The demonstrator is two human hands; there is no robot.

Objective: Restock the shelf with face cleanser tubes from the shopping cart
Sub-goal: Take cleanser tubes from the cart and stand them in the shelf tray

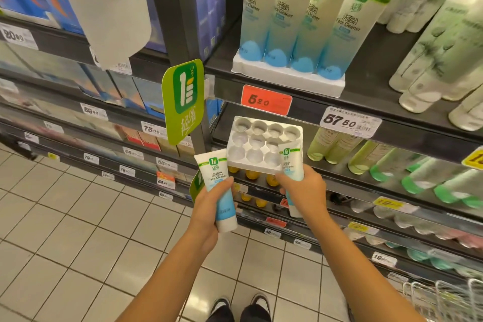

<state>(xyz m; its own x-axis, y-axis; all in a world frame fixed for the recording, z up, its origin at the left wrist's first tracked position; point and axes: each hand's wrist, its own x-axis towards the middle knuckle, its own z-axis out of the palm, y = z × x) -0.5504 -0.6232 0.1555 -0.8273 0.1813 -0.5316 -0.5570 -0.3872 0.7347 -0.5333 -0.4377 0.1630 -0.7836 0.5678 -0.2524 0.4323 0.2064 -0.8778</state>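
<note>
1. Forearms come up bare from the bottom centre of the frame, with both hands raised side by side in front of the shelving at mid-frame.
2. The left hand (209, 206), left of centre, has its palm turned inward and its thumb laid across the front of a face cleanser tube (215, 172). The grip is closed round the tube's lower half. The tube stands upright with its flat white end on top, fades to blue lower down and ends in a white cap below the palm.
3. The right hand (305, 188), just right of centre, shows its back to the camera. Its fingers are curled round a second tube (288, 162) of the same design, also cap down. The same grip holds the near edge of an empty white tray (261, 144) with round hollows, which tilts up towards the shelf (366, 97).
4. In the upper right, four matching tubes (300, 21) stand in a row with their blue caps down in a white holder (287, 78) on that shelf, above a red price tag (266, 100).
5. A corner of the wire shopping cart (444, 298) shows at the lower right.
</note>
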